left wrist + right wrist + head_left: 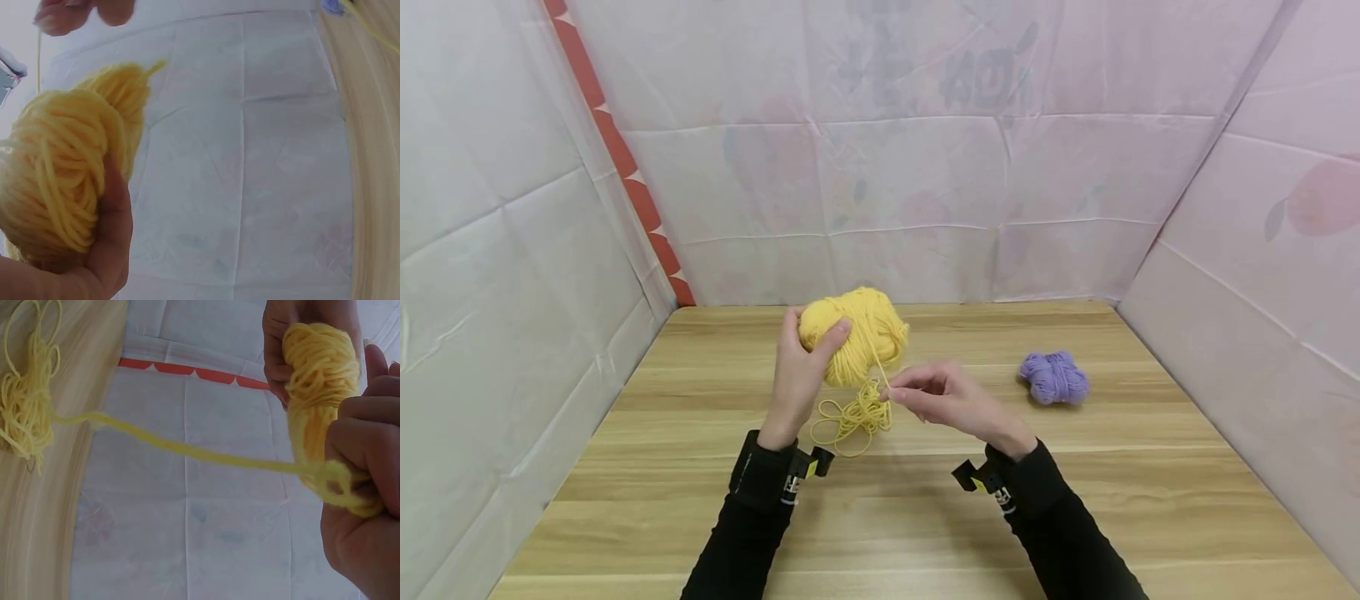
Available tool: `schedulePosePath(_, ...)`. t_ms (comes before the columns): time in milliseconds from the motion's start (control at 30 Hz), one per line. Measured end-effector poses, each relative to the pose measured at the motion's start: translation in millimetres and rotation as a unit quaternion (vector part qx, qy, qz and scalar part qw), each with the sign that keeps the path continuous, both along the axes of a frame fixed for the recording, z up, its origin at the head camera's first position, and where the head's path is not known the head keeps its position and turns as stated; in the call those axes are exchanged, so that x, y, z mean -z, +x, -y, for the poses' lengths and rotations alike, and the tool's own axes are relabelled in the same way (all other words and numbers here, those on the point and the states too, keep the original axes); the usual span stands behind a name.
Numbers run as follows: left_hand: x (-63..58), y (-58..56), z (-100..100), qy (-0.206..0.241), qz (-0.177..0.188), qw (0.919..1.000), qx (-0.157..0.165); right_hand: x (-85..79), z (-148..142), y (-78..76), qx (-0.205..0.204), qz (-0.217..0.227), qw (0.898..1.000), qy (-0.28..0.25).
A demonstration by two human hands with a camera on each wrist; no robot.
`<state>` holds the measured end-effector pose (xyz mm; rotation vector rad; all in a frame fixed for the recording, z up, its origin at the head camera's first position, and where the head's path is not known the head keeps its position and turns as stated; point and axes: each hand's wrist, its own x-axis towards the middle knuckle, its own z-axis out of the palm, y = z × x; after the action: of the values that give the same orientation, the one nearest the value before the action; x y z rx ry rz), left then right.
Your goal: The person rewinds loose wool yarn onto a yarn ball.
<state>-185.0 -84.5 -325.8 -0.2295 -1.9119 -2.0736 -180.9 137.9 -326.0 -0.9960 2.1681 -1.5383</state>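
My left hand (797, 371) grips a ball of yellow yarn (857, 333) above the table, thumb across its near side. The same yarn ball (56, 169) fills the left part of the left wrist view, fingers (115, 225) wrapped round it. To its right, my right hand (955, 400) pinches a strand of yellow yarn (880, 367) drawn from the ball. In the right wrist view the strand (206, 453) runs from the right hand's curled fingers down to a loose pile of unwound yarn (28, 400). That pile (857, 417) lies on the table below the ball.
A small purple yarn ball (1054, 377) lies on the wooden table (925, 517) at the right. White printed sheets (910, 183) hang at the back and both sides of the table. A red scalloped strip (625, 158) runs down the left back corner.
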Motion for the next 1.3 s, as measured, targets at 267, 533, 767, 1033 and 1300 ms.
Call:
schedulePosePath(267,-3.0,2.3,2.0,0.078,-0.016,0.9958,0.046,9.3,3.5,-7.1,-0.024,0.011,1.0,0.017)
schedulePosePath(533,-5.7,3.9,1.0,0.107,-0.018,0.9864,0.124,17.7,1.8,-16.9,0.008,0.039,0.999,0.009)
schedulePosePath(767,-6.5,7.4,4.7,0.054,0.004,0.9785,0.199,23.9,-8.1,-26.1,0.03,0.082,0.995,-0.045)
schedulePosePath(1033,-6.8,9.5,4.5,-0.101,0.026,0.9618,0.253,19.5,-15.5,-28.0,0.058,0.139,0.984,-0.092)
schedulePosePath(1300,-0.6,3.8,3.6,-0.256,-0.044,0.9397,0.222,10.4,-13.7,-23.9,0.081,0.151,0.974,-0.147)
